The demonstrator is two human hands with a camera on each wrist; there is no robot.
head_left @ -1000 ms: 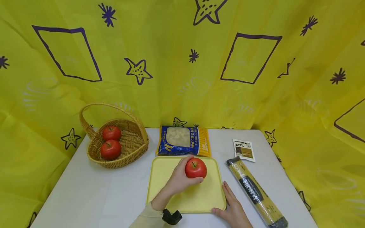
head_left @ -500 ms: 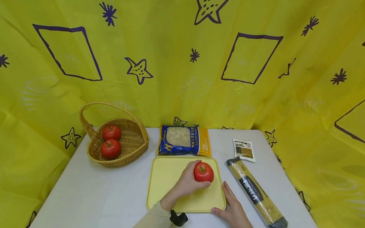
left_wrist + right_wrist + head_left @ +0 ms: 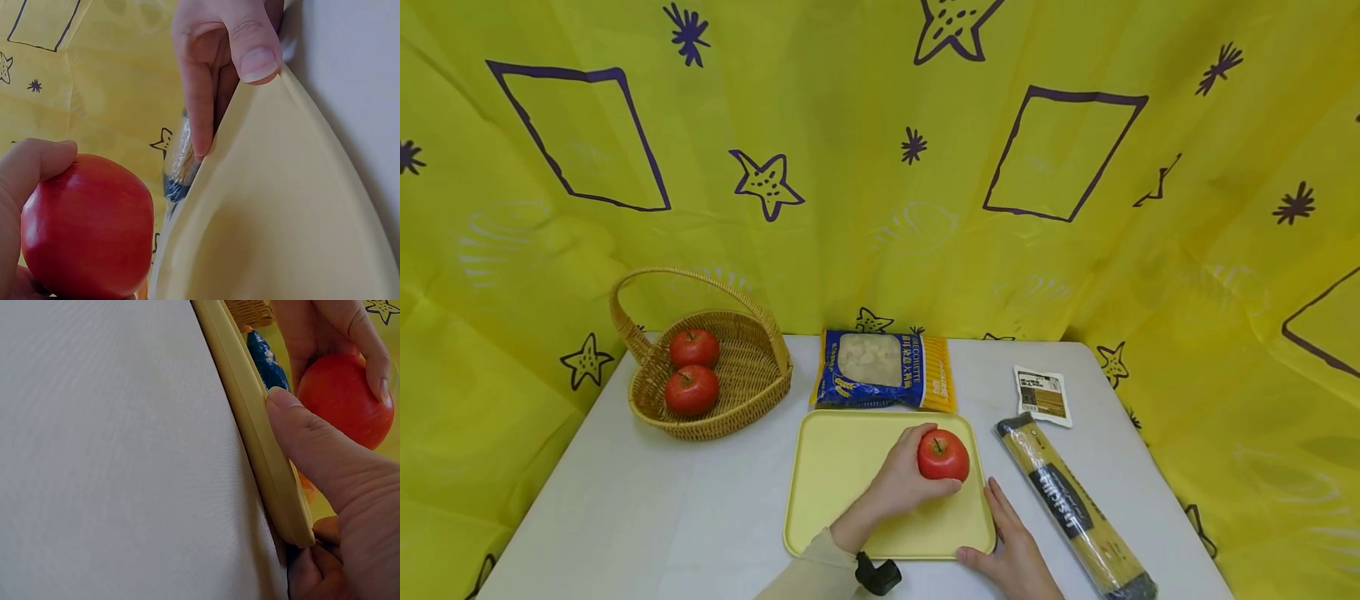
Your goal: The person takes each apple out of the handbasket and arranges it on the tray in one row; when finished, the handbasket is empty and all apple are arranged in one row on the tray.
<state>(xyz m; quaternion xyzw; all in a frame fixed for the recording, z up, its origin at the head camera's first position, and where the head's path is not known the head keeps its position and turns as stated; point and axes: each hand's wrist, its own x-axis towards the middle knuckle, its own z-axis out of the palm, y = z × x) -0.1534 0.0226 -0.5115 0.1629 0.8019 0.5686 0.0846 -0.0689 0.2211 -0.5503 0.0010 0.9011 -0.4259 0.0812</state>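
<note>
In the head view my left hand (image 3: 904, 477) grips a red apple (image 3: 943, 455) over the right half of the yellow tray (image 3: 842, 467). The left wrist view shows the thumb laid on top of the apple (image 3: 90, 228), which looks held above the tray (image 3: 281, 206). My right hand (image 3: 1017, 550) is at the tray's near right corner, with the thumb on the near edge and straight fingers along the right side. In the right wrist view, the right thumb (image 3: 319, 447) touches the tray rim (image 3: 262, 450).
A wicker basket (image 3: 745, 408) at the left holds two red apples (image 3: 692, 391). Behind the tray lies a blue and yellow pasta bag (image 3: 880, 371). To the right are a long pasta packet (image 3: 1067, 500) and a small white packet (image 3: 1042, 396).
My left hand has moved the apple to the right and slightly nearer over the tray. My right hand has stayed at the tray's corner.
</note>
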